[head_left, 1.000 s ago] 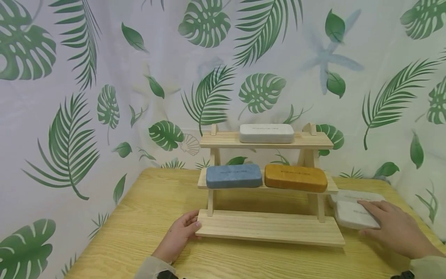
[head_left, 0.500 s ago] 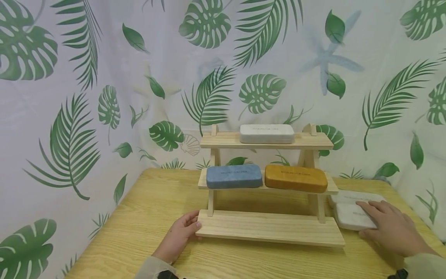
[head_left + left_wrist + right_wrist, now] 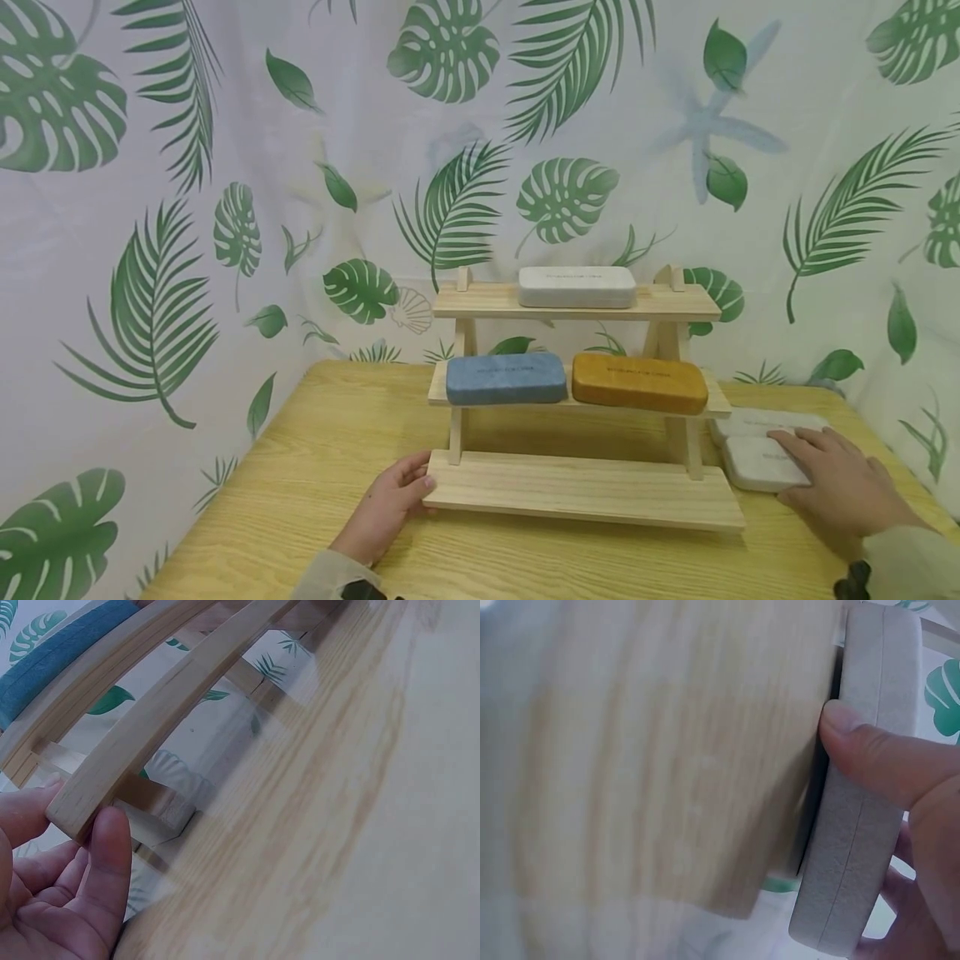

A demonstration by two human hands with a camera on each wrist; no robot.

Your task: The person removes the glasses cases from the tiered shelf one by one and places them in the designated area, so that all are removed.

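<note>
A three-tier wooden display stand [image 3: 585, 492] stands on the table, its bottom shelf bare. My left hand [image 3: 386, 504] grips the left end of that bottom shelf; in the left wrist view the thumb and fingers [image 3: 109, 855] pinch the board's end. To the right of the stand, my right hand [image 3: 847, 483] holds a pale grey-white glasses case [image 3: 761, 463]. In the right wrist view the thumb [image 3: 870, 742] lies along the side of this case [image 3: 855, 840], and the other fingers are partly hidden behind it. Another pale case [image 3: 772, 422] lies just behind.
A white glasses case [image 3: 576, 287] sits on the top shelf. The middle shelf bears a blue case [image 3: 506, 379] and a mustard-orange case [image 3: 639, 383] side by side. Behind the wooden table [image 3: 330, 425] hangs a leaf-printed curtain [image 3: 300, 125].
My right hand and wrist have shifted slightly left, with the front pale case. My left hand keeps its grip on the shelf, and the cases on the stand stay put.
</note>
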